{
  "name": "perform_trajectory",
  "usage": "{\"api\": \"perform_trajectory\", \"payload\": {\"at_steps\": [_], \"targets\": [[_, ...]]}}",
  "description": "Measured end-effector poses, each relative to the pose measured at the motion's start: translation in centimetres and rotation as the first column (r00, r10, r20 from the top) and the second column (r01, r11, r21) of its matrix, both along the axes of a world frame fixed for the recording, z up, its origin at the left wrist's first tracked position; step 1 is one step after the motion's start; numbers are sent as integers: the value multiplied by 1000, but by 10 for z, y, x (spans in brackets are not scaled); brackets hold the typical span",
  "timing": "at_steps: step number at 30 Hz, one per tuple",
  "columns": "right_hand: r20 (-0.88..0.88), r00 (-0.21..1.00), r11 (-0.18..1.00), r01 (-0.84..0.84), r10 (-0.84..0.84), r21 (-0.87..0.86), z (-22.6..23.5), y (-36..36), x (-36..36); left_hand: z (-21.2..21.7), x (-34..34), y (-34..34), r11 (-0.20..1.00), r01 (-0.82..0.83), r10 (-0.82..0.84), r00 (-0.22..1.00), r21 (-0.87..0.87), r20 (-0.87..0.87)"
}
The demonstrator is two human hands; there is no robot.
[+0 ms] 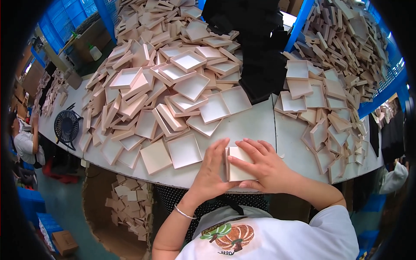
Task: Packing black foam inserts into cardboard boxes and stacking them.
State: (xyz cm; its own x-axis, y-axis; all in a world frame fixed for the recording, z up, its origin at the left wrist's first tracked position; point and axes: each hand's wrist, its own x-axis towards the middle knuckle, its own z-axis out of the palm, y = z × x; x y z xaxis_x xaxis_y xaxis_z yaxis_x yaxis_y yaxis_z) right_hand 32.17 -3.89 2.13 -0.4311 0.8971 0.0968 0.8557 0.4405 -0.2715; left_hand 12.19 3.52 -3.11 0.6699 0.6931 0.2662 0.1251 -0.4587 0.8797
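Note:
A small cream cardboard box (241,172) stands at the table's front edge between my two hands. My left hand (211,169) is wrapped along its left side, with the thumb at the near edge. My right hand (264,167) lies over the top and right side, fingers bent across it. The box's inside is hidden from view. Just left of my left hand rest an open shallow box tray (185,151) with a white inside and a plain cream box piece (156,157).
A large heap of pale box trays (143,86) covers the table's left; a smaller heap (318,110) lies right. Black sheets (264,52) stand between them. A black fan (67,126) is at the left edge, and a big carton (97,208) with box pieces stands below. Another person (26,141) sits far left.

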Motion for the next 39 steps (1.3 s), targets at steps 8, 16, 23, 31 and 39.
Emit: {"api": "perform_trajectory", "payload": {"at_steps": [8,16,23,31,39], "targets": [[61,998,999,24,-22,-42,0,-4,2,39,-38,21,898,-37,205,917,439,-343],[-26,956,819,265,-293,509,21,59,47,8,-48,20,753,30,432,730,658,-529],[26,958,869,247,-285,429,2,111,113,59,-13,0,795,-290,388,918,532,-79],[-229,937,917,318,-265,240,15,115,114,53,35,-18,870,162,-26,958,465,-284],[-147,976,569,213,-160,795,37,90,98,37,8,-8,969,38,1,987,242,-160]]}}
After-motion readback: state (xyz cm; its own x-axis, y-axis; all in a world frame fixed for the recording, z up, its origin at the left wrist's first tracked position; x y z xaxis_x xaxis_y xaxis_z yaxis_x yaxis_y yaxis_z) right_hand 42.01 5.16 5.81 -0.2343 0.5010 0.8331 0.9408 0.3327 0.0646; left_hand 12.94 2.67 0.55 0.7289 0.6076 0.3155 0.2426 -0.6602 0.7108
